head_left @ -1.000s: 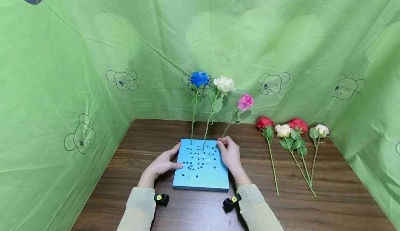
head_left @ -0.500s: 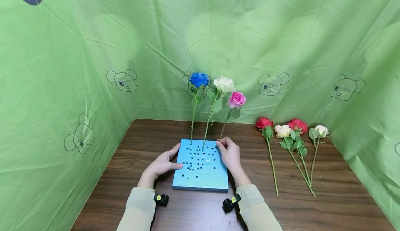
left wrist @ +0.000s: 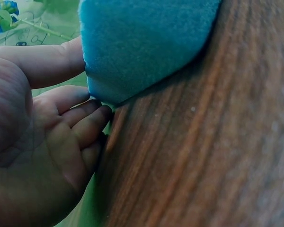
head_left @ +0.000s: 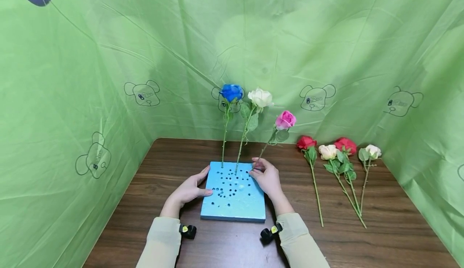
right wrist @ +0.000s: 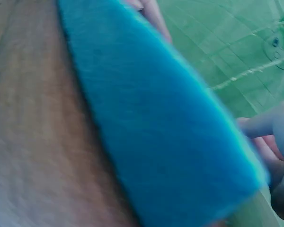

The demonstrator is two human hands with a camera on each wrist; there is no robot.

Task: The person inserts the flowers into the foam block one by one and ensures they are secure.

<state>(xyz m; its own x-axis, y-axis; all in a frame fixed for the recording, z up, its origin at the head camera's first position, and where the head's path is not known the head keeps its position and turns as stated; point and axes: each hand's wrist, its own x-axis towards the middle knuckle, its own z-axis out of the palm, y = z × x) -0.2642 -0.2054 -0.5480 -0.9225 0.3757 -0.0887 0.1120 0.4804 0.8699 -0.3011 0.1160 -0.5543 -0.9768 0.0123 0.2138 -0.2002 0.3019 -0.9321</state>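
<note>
A blue foam block (head_left: 232, 209) dotted with holes lies on the table. My left hand (head_left: 186, 189) holds its left side, the thumb on top and the fingers (left wrist: 92, 123) against the edge in the left wrist view. At the far right corner my right hand (head_left: 267, 177) pinches the lower stem of a pink rose (head_left: 285, 120), which leans to the right. The stem's lower end is hidden by the fingers. A blue rose (head_left: 231, 93) and a white rose (head_left: 260, 97) stand in holes along the back. The right wrist view is blurred and shows mostly the block's side (right wrist: 156, 118).
To the right lie a red rose (head_left: 306, 142), a cream rose (head_left: 328, 151), another red rose (head_left: 345, 145) and a pale rose (head_left: 373, 151), some stems crossing. Green cloth (head_left: 181, 38) hangs behind the wooden table (head_left: 145, 203) and along its sides.
The pink rose's head swung left toward the white rose, then back right, and tilts right now. My right hand has turned slightly at the stem. The left hand and the block have stayed put.
</note>
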